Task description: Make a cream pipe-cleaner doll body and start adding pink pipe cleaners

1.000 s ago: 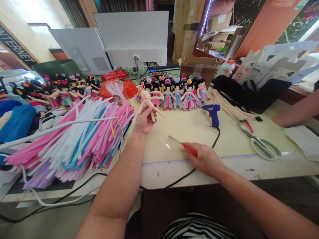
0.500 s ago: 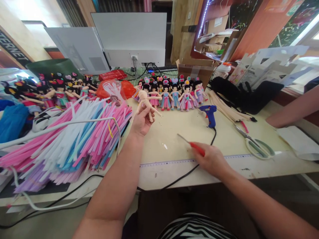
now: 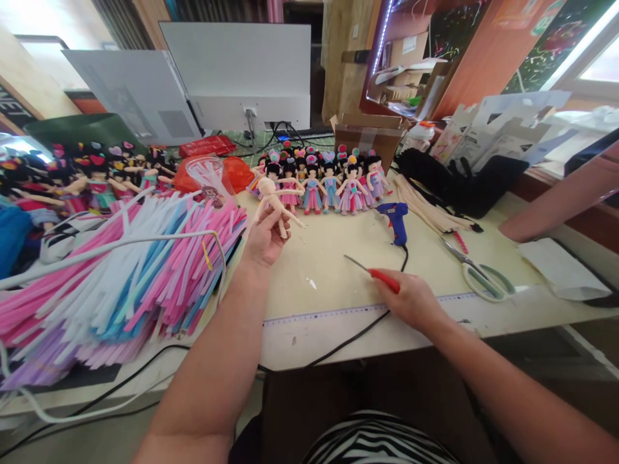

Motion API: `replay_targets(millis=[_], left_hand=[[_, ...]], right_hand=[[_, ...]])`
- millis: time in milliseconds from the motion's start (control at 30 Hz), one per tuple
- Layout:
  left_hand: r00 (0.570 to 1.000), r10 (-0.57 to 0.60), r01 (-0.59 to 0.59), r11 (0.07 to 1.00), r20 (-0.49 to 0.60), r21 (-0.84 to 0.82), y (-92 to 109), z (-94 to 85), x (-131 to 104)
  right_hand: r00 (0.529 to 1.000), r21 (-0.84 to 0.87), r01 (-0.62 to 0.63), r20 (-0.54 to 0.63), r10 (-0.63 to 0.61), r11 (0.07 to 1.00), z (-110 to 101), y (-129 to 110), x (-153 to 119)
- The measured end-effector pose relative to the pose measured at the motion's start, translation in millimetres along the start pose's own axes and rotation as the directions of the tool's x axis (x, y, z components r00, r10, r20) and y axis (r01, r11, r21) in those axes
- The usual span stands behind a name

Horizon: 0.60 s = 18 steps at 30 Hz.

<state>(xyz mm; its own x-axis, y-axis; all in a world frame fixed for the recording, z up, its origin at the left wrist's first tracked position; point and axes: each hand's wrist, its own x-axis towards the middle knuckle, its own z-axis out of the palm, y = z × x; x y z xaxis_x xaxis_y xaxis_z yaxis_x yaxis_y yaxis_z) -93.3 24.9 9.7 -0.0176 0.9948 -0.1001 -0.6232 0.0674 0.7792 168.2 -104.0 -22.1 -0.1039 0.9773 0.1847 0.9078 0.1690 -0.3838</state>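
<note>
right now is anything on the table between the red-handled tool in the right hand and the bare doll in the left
Nothing visible. Between the red-handled tool in the right hand and the bare doll in the left hand lies only bare table; the glue gun stands off to the side.

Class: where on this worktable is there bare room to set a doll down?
Bare cream tabletop lies between the dressed doll row, blue glue gun and white ruler strip. Left is crowded with pink, white and blue pipe cleaners.

bare doll (image 3: 271, 201): pale, unclothed, tilted, held above table | red-handled tool (image 3: 373, 273): metal tip pointing up-left
</note>
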Motion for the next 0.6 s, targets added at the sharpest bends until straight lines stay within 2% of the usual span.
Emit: replay_targets(millis=[67,167,300,433,567,600], left_hand=[[1.0,0.003,-0.003,1.0,-0.002,0.004,0.6,0.7,-1.1],[1.0,0.005,-0.005,1.0,-0.007,0.018,1.4,2.1,-2.1],[1.0,0.004,-0.003,1.0,-0.023,0.024,1.2,2.7,-1.5],[1.0,0.002,-0.001,1.0,-0.016,0.027,0.5,2.0,-1.0],[1.0,0.015,-0.015,1.0,-0.026,0.023,1.0,1.4,-1.3],[1.0,0.014,-0.013,1.0,-0.024,0.024,1.1,1.2,-1.1]], right_hand=[[1.0,-0.024,-0.023,0.009,0.024,0.999,0.2,-0.2,5.5],[0.997,-0.018,0.063,0.035,-0.062,0.998,-0.1,-0.3,9.5],[0.997,-0.069,-0.076,0.002,0.077,0.995,-2.4,0.2,11.6],[0.997,0.019,0.066,0.05,-0.067,0.998,-2.0,-2.5,11.5],[0.999,-0.058,-0.033,-0.023,0.032,0.998,-0.9,-2.5,7.9],[1.0,-0.065,-0.015,-0.018,0.014,0.998,-0.8,-1.7,5.1]])
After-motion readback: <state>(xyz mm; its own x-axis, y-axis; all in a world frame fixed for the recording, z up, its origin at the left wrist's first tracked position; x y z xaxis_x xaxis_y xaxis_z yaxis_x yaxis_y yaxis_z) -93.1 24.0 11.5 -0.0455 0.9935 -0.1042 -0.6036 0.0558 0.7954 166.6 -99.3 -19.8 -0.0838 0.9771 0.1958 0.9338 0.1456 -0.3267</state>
